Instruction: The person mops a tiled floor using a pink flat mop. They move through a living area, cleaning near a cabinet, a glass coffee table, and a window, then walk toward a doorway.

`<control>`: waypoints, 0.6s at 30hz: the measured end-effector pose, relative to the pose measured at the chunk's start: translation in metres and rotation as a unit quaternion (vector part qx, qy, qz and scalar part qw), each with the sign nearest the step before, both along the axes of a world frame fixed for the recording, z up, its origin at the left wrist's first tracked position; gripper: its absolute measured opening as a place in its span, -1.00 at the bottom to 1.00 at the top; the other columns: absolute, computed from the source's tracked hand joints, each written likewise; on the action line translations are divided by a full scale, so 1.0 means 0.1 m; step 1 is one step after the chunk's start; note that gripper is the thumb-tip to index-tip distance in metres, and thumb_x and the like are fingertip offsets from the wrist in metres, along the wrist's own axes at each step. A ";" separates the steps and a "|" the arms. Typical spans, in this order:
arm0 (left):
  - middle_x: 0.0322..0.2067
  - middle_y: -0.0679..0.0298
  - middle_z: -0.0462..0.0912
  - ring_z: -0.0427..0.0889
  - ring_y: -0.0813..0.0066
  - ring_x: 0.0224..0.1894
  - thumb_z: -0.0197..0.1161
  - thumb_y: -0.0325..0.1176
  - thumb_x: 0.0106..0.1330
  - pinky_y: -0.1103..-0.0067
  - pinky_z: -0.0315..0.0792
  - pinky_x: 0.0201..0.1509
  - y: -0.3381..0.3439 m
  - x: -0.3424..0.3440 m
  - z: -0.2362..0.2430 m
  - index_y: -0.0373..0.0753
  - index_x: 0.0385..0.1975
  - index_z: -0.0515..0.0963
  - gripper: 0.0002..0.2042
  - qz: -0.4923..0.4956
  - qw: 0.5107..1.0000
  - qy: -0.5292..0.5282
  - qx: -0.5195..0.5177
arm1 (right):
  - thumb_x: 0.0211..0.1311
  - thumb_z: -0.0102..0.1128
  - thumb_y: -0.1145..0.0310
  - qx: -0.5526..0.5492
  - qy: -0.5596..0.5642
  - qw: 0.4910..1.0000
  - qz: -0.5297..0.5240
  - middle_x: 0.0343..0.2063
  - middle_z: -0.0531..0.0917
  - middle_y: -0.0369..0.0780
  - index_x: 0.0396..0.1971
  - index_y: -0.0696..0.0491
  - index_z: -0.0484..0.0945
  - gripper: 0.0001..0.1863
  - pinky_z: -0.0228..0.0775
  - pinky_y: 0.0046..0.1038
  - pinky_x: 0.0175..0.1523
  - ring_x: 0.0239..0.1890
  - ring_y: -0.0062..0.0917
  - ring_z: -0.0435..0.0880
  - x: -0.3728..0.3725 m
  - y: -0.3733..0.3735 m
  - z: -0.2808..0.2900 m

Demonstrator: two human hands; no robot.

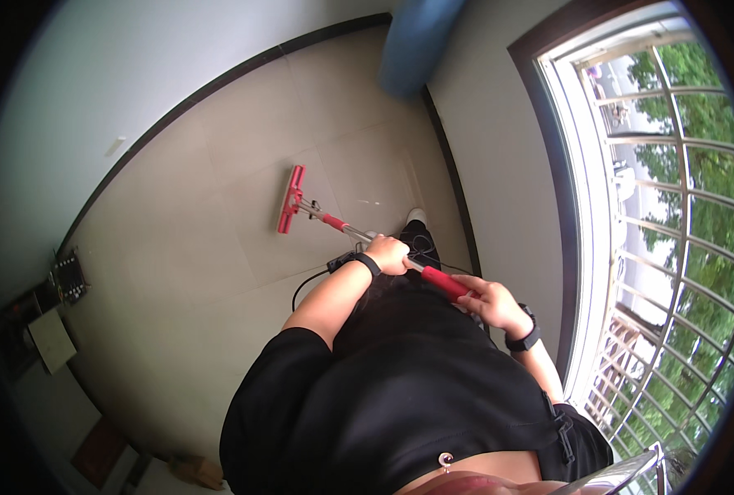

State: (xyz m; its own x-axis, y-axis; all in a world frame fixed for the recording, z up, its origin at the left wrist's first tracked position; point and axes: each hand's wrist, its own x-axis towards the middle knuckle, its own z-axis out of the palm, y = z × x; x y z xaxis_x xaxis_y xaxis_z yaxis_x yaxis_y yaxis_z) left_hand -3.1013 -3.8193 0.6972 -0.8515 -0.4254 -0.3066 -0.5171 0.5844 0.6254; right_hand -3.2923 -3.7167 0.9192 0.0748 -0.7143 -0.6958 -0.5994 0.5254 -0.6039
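Observation:
A red sponge mop with a silver pole stretches from my body toward the floor ahead and to the left. Its flat head is low over the tiles; whether it touches them is hard to tell. My left hand wraps around the metal pole about midway, a black band on that wrist. Farther up, at the red end grip, my right hand is closed on the handle, with a black watch on its wrist. The pole slants across the front of my black clothing.
Beige floor tiles run to a dark skirting along pale walls. A blue column-like object stands in the far corner. To the right is a barred window. A black cable lies near my feet; a dark slotted object is at far left.

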 end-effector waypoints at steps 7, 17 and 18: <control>-0.38 0.13 0.64 0.59 0.18 -0.18 0.17 -0.26 -0.11 0.33 0.39 -0.06 -0.37 -1.29 -1.07 -0.16 -0.47 0.60 -0.79 -0.080 0.985 -0.144 0.043 | 0.13 0.11 0.17 0.014 -0.021 1.000 -0.015 -0.39 0.62 -0.16 0.18 -0.07 0.25 -0.42 0.40 -0.35 -0.13 -0.25 -0.28 0.60 -1.13 0.05 -1.36; -0.42 0.12 0.62 0.59 0.15 -0.23 0.15 -0.28 -0.10 0.31 0.44 -0.12 -1.13 -4.76 -2.83 -0.19 -0.54 0.55 -0.84 -0.116 0.987 -0.103 0.042 | -0.02 0.13 0.24 0.168 0.152 0.970 0.093 -0.27 0.62 -0.04 -0.16 0.15 0.41 -0.58 0.42 -0.29 -0.08 -0.15 -0.26 0.60 -4.28 -0.96 -3.13; -0.42 0.12 0.63 0.59 0.15 -0.22 0.16 -0.29 -0.11 0.31 0.44 -0.11 -1.22 -5.17 -2.97 -0.19 -0.53 0.56 -0.84 -0.126 0.983 -0.122 0.049 | 0.01 0.12 0.22 0.145 0.166 0.968 0.120 -0.30 0.63 -0.06 -0.15 0.15 0.40 -0.58 0.43 -0.28 -0.10 -0.18 -0.26 0.62 -4.64 -1.03 -3.32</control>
